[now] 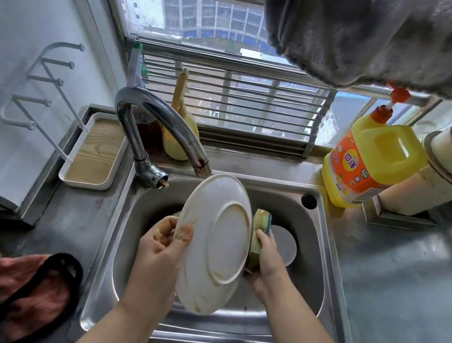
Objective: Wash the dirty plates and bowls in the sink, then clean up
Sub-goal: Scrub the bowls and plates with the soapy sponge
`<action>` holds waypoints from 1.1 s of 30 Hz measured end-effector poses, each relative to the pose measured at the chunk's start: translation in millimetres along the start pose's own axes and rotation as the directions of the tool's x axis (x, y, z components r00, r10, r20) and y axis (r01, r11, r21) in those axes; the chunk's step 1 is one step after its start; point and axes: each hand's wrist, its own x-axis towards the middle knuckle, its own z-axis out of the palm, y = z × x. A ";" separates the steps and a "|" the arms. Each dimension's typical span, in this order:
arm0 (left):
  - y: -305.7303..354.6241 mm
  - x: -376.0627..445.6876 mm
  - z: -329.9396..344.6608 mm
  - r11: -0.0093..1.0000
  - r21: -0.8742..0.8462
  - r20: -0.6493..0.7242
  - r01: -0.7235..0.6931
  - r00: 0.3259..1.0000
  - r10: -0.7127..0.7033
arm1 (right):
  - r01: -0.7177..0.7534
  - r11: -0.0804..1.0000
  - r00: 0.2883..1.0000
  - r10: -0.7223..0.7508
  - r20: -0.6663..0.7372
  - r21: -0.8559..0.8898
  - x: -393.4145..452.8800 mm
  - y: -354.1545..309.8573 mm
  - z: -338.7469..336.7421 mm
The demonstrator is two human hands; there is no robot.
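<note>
Presently the left hand [163, 245] grips the plate [214, 244] by its 9 o'clock rim, tilted on edge over the sink [321, 240], underside toward the camera. The right hand [267, 257] clasps a sponge [258, 239] against the plate's 3 o'clock edge. Advice: brace the rim firmly, scrub the hidden face in overlapping circles, rotate, then rinse under the faucet [162, 123] at 12 o'clock.
</note>
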 end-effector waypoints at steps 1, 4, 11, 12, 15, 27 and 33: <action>-0.7 -0.4 -5.4 0.999 -0.034 0.059 0.040 0.998 -0.038 | 0.044 0.999 0.999 -0.044 -0.002 0.001 1.4 -3.2 -1.6; 7.3 7.5 -21.7 0.971 -0.060 0.312 0.229 0.929 -0.200 | 0.229 0.970 0.973 -0.227 0.031 -0.081 7.7 -32.4 -10.5; 27.7 43.7 -0.8 0.948 0.145 0.231 0.283 0.922 -0.310 | 0.629 0.495 0.770 -0.500 0.396 -0.599 -37.2 -101.6 13.3; 27.8 45.1 3.2 0.951 0.143 0.194 0.273 0.935 -0.298 | 0.617 0.332 0.752 -0.516 0.410 -0.713 -43.5 -100.7 19.5; 24.4 42.6 6.3 0.970 0.091 0.176 0.227 0.955 -0.240 | 0.586 -0.090 0.617 -0.595 0.516 -0.805 -69.3 -73.6 34.8; 18.5 19.9 11.2 0.987 -0.100 0.080 0.128 0.990 -0.120 | 0.715 -0.027 0.511 -0.661 0.549 -0.698 -90.7 -20.5 43.0; 13.3 18.3 15.0 0.998 0.036 0.016 0.044 0.999 -0.045 | 0.405 0.336 0.801 -0.579 0.153 -0.850 -49.7 -65.1 41.0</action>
